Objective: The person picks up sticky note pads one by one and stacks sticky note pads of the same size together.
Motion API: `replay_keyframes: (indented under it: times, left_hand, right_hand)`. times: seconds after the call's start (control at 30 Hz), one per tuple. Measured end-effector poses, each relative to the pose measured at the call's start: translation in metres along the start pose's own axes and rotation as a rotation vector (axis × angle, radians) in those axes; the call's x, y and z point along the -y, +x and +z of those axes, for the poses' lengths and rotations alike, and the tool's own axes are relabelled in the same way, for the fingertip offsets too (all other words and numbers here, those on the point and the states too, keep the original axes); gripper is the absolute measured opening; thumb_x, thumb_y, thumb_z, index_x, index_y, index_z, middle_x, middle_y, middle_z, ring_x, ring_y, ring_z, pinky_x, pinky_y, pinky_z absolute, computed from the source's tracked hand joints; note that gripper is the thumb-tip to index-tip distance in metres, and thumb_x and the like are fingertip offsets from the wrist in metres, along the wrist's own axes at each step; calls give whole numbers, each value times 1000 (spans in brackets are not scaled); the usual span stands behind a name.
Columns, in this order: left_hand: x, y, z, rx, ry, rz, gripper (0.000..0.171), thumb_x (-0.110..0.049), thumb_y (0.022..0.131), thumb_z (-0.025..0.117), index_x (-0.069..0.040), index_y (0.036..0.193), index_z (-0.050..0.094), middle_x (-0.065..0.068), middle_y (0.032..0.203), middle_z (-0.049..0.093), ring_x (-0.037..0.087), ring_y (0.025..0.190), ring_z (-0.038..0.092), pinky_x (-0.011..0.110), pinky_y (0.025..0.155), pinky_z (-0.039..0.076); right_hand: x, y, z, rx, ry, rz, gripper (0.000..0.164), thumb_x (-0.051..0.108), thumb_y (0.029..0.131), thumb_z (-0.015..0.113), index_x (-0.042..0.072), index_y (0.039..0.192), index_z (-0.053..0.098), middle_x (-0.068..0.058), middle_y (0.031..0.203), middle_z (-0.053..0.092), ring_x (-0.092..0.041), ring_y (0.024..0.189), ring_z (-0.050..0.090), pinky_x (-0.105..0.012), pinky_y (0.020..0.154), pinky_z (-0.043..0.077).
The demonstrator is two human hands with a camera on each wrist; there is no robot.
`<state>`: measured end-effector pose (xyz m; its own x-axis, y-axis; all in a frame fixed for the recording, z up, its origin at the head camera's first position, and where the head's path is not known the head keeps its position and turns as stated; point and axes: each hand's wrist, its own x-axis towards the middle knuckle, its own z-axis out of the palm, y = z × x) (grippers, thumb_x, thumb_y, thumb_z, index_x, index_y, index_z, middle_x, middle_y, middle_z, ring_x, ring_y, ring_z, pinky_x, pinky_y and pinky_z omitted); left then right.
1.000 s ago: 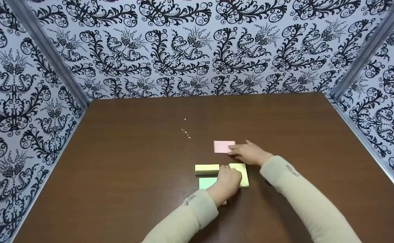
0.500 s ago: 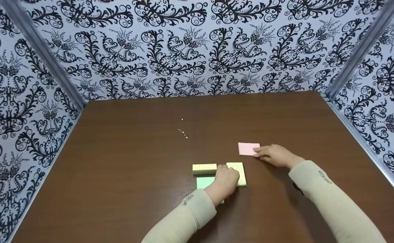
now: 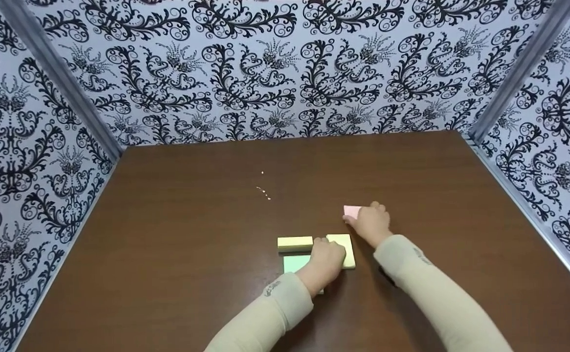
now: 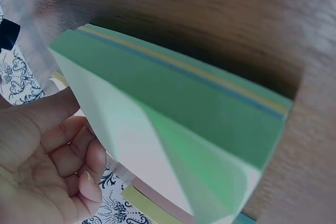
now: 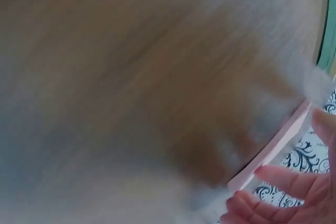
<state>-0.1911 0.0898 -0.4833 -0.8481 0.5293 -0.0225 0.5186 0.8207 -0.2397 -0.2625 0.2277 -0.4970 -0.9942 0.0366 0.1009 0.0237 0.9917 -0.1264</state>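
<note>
My right hand reaches over a pink sticky note pad, thumb at its near side and fingers toward the far edge. In the right wrist view, thumb and fingers grip the pad's thin pink edge. My left hand is curled low among the other pads, its fingertips between a thick yellow sticky note pad and a flat yellow one. A green sticky note pad lies partly under the left wrist; the left wrist view shows its striped side close by. What the left fingertips touch is hidden.
The brown wooden table is enclosed by walls with black-and-white scroll wallpaper and grey metal corner posts. Small white specks mark the tabletop left of the pink pad.
The pink pad has moved right along the table with my right hand. The right hand then shifted left and turned, covering more of the pad. My left hand has stayed in place.
</note>
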Motion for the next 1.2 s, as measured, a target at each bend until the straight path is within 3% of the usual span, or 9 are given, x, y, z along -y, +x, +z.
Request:
replay_keyframes:
  times: [0.17, 0.3, 0.43, 0.57, 0.63, 0.83, 0.97, 1.1, 1.2]
  left_hand:
    - [-1, 0, 1, -6, 20, -2, 15, -18, 85, 57, -24, 79, 70, -7, 77, 67, 11, 73, 56, 25, 64, 38]
    - [0, 0, 4, -24, 18, -9, 14, -19, 84, 58, -24, 77, 69, -7, 75, 66, 12, 72, 55, 25, 63, 37]
    - [-1, 1, 4, -13, -1, -15, 13, -18, 83, 59, -23, 78, 69, -7, 76, 67, 12, 73, 55, 26, 63, 36]
    - [0, 0, 1, 12, -10, -12, 12, -18, 83, 60, -23, 77, 69, -7, 76, 67, 12, 73, 55, 26, 63, 36]
    - [0, -1, 0, 19, -13, -7, 11, -17, 83, 61, -22, 76, 69, -6, 75, 66, 12, 72, 55, 25, 63, 37]
    - [4, 0, -1, 17, -33, -6, 10, -17, 83, 62, -21, 77, 69, -5, 77, 66, 13, 74, 56, 26, 66, 39]
    - [4, 0, 0, -4, -40, -9, 11, -16, 83, 61, -20, 77, 69, -5, 77, 66, 13, 73, 56, 26, 65, 39]
    - [1, 1, 1, 23, -30, -15, 10, -17, 83, 62, -21, 77, 68, -6, 77, 66, 13, 73, 55, 26, 66, 39]
    - [0, 1, 2, 52, -10, -21, 7, -20, 83, 63, -23, 79, 68, -8, 79, 66, 12, 75, 56, 25, 68, 40]
  right_hand:
    - [7, 0, 1, 52, -25, 45, 63, 46, 83, 60, -17, 91, 61, -29, 91, 52, -41, 84, 53, -48, 69, 47]
    - [2, -1, -2, 93, -7, -19, 57, 39, 83, 61, -17, 89, 60, -28, 92, 51, -42, 84, 53, -49, 69, 47]
    - [-22, -2, 1, 85, 41, -242, 48, 34, 85, 56, -15, 86, 61, -29, 99, 52, -43, 84, 54, -49, 72, 47]
    - [-52, -4, -1, 116, 81, -485, 41, 25, 86, 55, -13, 102, 60, -33, 117, 50, -46, 102, 52, -50, 84, 43]
    - [-62, -7, -9, 173, 111, -538, 40, 14, 83, 58, -12, 113, 57, -31, 126, 47, -45, 114, 46, -51, 92, 38]
    - [-83, -9, -12, 138, 101, -700, 35, 8, 87, 57, -8, 118, 56, -24, 127, 51, -41, 116, 47, -50, 93, 38]
    - [-75, -8, -10, 76, 151, -605, 32, 10, 87, 57, -8, 114, 59, -26, 124, 52, -42, 111, 50, -52, 90, 39]
    - [-55, -5, -8, 37, 236, -275, 43, 24, 88, 57, -11, 114, 54, -32, 115, 49, -45, 99, 54, -53, 81, 43]
    - [-39, -2, -8, 104, 263, -25, 60, 36, 86, 57, -13, 119, 46, -35, 110, 45, -47, 93, 53, -54, 78, 43]
